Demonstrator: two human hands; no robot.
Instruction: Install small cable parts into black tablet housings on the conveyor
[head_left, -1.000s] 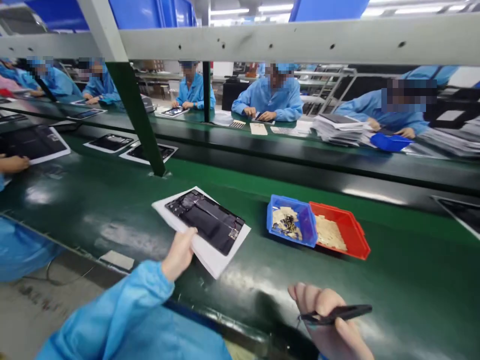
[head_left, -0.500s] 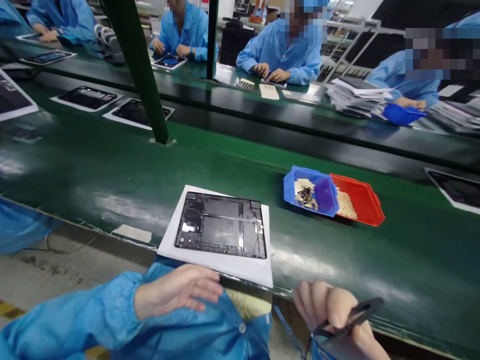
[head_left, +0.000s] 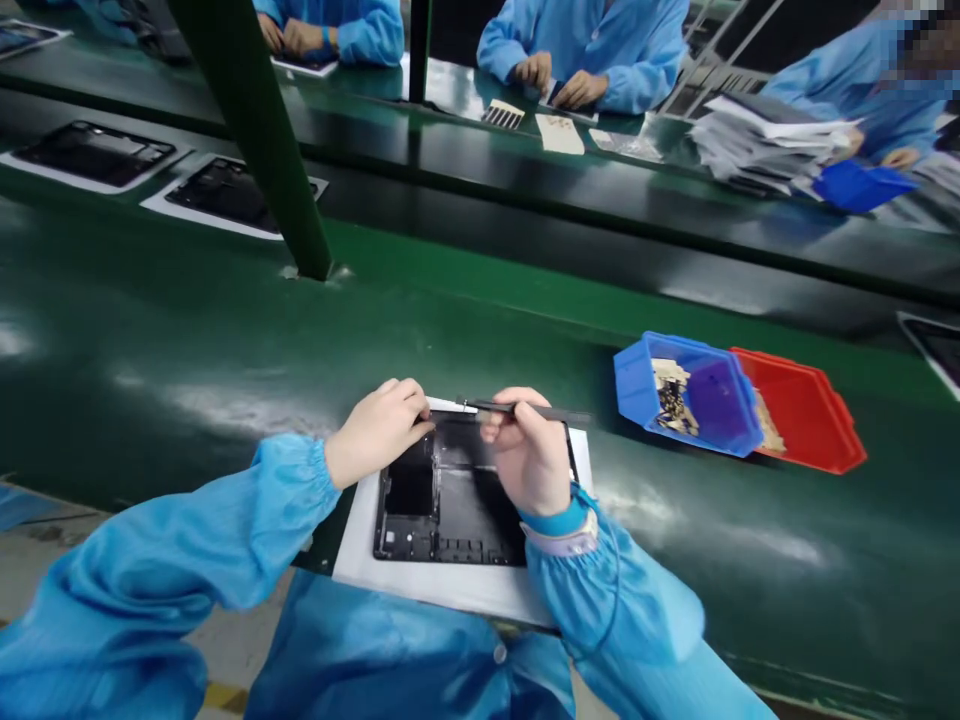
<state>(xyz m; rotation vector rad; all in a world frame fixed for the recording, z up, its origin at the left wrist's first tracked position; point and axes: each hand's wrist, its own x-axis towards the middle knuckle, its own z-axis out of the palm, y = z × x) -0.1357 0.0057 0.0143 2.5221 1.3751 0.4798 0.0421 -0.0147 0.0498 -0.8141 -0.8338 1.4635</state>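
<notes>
An open black tablet housing [head_left: 469, 505] lies flat on a white sheet [head_left: 442, 588] at the front edge of the bench. My left hand [head_left: 379, 432] is at the housing's far left corner, fingers curled together with the thumb below them. Whether anything is pinched there is hidden. Over the housing's far right part, my right hand [head_left: 534, 455] is closed around black tweezers [head_left: 553, 412]. Their tips point left toward my left hand, near the housing's far edge. My right hand and wrist hide the right side of the housing.
To the right stand a blue bin [head_left: 690, 395] and a red bin [head_left: 806, 410], both holding small pale pieces. A green post [head_left: 259, 140] rises from the bench. More housings [head_left: 221, 193] lie at the far left. Co-workers sit opposite, near a paper stack [head_left: 765, 145].
Both my hands have come up from the bench's front edge to the housing. The tweezers have swung over it in my right hand. The view has tilted down, and the bins appear farther right.
</notes>
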